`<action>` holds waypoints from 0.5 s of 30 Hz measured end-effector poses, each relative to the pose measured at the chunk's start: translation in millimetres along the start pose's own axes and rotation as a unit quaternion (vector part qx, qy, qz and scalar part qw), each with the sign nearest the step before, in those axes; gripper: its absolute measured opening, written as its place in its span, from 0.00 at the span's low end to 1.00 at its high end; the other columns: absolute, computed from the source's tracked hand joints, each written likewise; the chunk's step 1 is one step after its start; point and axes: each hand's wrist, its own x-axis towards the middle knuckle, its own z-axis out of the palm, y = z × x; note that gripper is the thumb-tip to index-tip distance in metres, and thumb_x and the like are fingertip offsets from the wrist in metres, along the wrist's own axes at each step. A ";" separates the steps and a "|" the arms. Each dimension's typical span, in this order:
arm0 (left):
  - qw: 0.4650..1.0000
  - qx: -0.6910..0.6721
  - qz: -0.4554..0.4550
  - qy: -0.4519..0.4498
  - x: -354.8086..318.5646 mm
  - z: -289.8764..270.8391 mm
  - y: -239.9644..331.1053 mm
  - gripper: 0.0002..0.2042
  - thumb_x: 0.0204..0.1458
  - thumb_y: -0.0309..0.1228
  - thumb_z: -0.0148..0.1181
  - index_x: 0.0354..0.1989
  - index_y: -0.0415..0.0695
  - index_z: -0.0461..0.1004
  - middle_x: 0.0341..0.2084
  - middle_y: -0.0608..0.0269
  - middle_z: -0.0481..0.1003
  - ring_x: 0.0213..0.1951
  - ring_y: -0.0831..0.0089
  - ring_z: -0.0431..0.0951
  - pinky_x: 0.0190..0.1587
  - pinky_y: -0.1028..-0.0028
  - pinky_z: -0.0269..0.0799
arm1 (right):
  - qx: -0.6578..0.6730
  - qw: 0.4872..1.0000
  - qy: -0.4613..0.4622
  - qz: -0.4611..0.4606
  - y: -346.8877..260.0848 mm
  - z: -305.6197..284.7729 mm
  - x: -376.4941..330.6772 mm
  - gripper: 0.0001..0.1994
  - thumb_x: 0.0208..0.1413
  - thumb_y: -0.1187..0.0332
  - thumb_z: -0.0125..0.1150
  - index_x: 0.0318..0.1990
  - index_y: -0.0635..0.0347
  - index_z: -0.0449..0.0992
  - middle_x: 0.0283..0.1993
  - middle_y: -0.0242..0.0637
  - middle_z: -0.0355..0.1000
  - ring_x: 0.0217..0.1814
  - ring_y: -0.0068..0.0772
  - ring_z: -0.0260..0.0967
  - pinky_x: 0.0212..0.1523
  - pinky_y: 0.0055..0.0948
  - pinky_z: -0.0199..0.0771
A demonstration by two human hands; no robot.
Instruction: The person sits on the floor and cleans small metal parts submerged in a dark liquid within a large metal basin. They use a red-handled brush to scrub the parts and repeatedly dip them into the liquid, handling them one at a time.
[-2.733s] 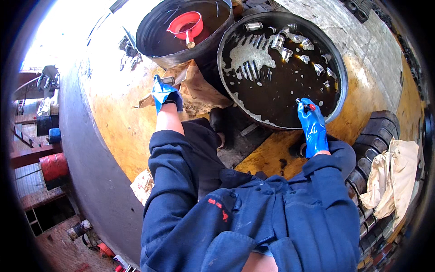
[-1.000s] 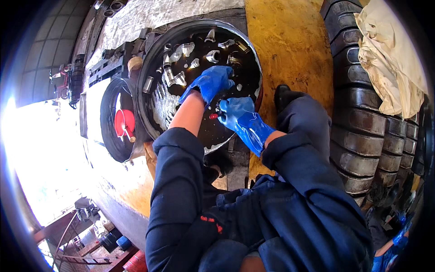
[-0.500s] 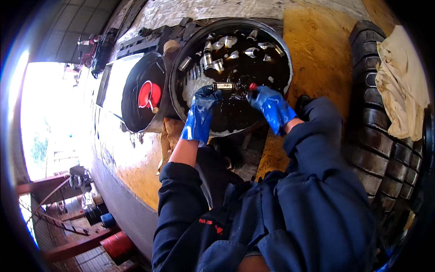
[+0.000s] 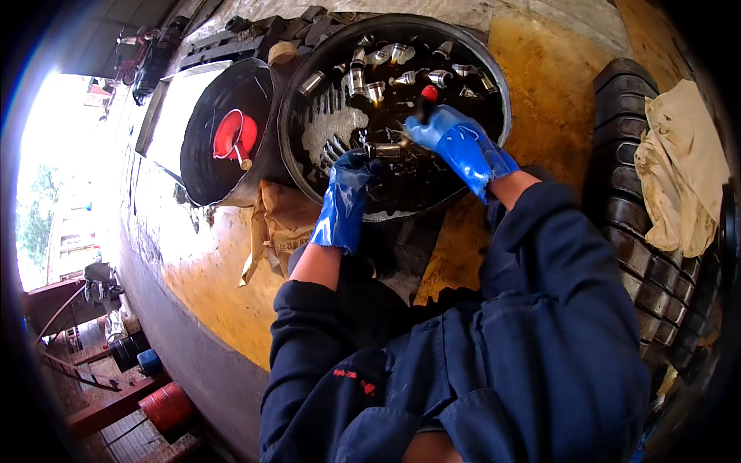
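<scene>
A wide round tub [image 4: 503,85] holds dark liquid, with several shiny metal cylindrical parts [image 4: 356,80] lying toward its far side. My left hand [image 4: 344,189], in a wet blue rubber glove, grips one metal cylindrical part [image 4: 386,150] just above the liquid. My right hand [image 4: 457,143], gloved alike, is closed around a brush with a dark handle and a red end [image 4: 429,93]. The red end points away from me. The brush's lower end meets or nearly meets the part's right end; gloved fingers partly hide the contact.
Left of the tub stands a dark basin [image 4: 202,181] with a red scoop [image 4: 233,135] in it. Brown cardboard [image 4: 279,220] lies between basin and tub. At the right, a big tyre [image 4: 617,166] carries a beige cloth [image 4: 679,166]. A red drum [image 4: 166,407] sits lower left.
My right hand has tilted the brush upright, its red end now pointing away. The metal part stays in my left hand, slightly lower against the tub. The view has shifted slightly.
</scene>
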 end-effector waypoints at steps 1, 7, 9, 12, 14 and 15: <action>0.998 0.058 -0.018 0.005 0.9 -2.4 -0.9 0.15 0.52 0.23 0.72 0.49 0.40 0.82 0.36 0.63 0.84 0.36 0.76 0.81 0.40 0.74 0.79 | -0.022 1.000 -0.002 0.007 7.4 -0.4 3.3 0.24 0.63 0.46 0.54 0.46 0.59 0.81 0.40 0.51 0.81 0.46 0.47 0.79 0.49 0.43 0.76; 0.979 0.197 0.034 0.044 -2.2 0.7 -22.7 0.17 0.50 0.21 0.73 0.50 0.41 0.82 0.43 0.63 0.84 0.44 0.73 0.82 0.49 0.72 0.79 | -0.080 0.994 -0.015 0.074 21.7 23.8 12.5 0.24 0.63 0.47 0.51 0.46 0.60 0.81 0.44 0.54 0.81 0.50 0.54 0.79 0.52 0.45 0.76; 0.953 0.301 0.001 0.026 -10.1 16.5 8.3 0.16 0.49 0.22 0.71 0.47 0.45 0.84 0.44 0.59 0.85 0.47 0.69 0.84 0.54 0.69 0.78 | -0.138 0.987 -0.019 0.085 25.3 24.3 13.0 0.24 0.63 0.46 0.50 0.45 0.58 0.82 0.43 0.53 0.81 0.48 0.51 0.80 0.51 0.45 0.77; 0.870 0.440 0.220 -0.042 -8.8 12.7 9.6 0.12 0.50 0.28 0.70 0.44 0.48 0.86 0.44 0.55 0.84 0.49 0.59 0.84 0.56 0.67 0.78 | -0.044 0.974 -0.122 0.187 26.7 22.0 41.7 0.23 0.58 0.45 0.58 0.50 0.51 0.82 0.52 0.43 0.81 0.57 0.51 0.77 0.60 0.44 0.73; 0.896 0.423 0.134 -0.011 -20.9 19.0 10.8 0.13 0.48 0.31 0.69 0.44 0.48 0.86 0.45 0.56 0.83 0.51 0.56 0.83 0.56 0.65 0.78 | 0.207 0.974 -0.061 0.066 57.9 36.1 38.9 0.27 0.56 0.41 0.62 0.45 0.58 0.83 0.40 0.44 0.81 0.43 0.38 0.77 0.49 0.37 0.74; 0.890 0.431 0.147 -0.017 -23.4 18.4 12.7 0.13 0.48 0.32 0.69 0.44 0.48 0.86 0.45 0.57 0.83 0.51 0.56 0.83 0.55 0.65 0.79 | 0.302 0.950 -0.039 0.068 57.3 49.3 43.6 0.22 0.57 0.45 0.68 0.39 0.58 0.82 0.35 0.40 0.80 0.35 0.32 0.76 0.38 0.36 0.75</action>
